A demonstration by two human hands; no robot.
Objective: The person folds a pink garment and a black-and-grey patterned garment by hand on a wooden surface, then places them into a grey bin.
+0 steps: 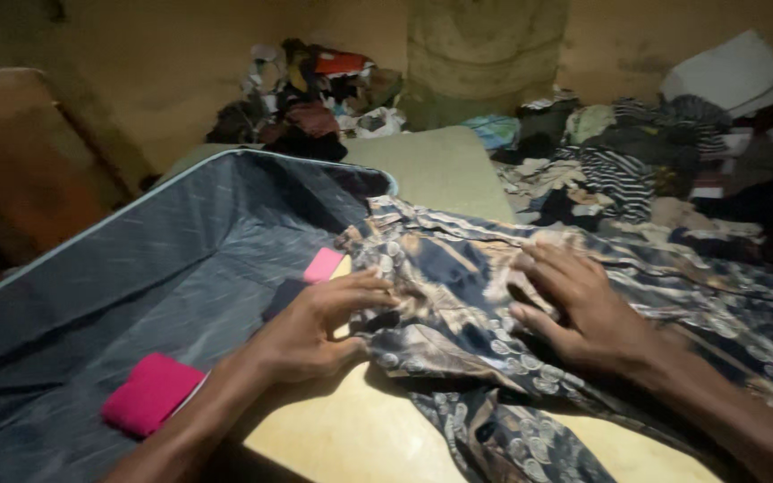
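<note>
A dark patterned garment [637,295] with blue, cream and brown print lies spread over a yellow surface [351,438]. My left hand [315,326] pinches the garment's left edge between fingers and thumb, beside the rim of an open suitcase [118,277] with grey lining. My right hand [574,309] lies flat on the garment, fingers spread and pointing left. A folded pink cloth [149,394] sits inside the suitcase near my left forearm, and a smaller pink piece [322,265] lies at the suitcase edge.
Heaps of mixed clothes [315,98] lie at the back against the wall. More clothes, some striped [619,174], are piled at the right. A pale green mattress [440,165] shows behind the suitcase. A brown wooden panel [20,152] stands at the left.
</note>
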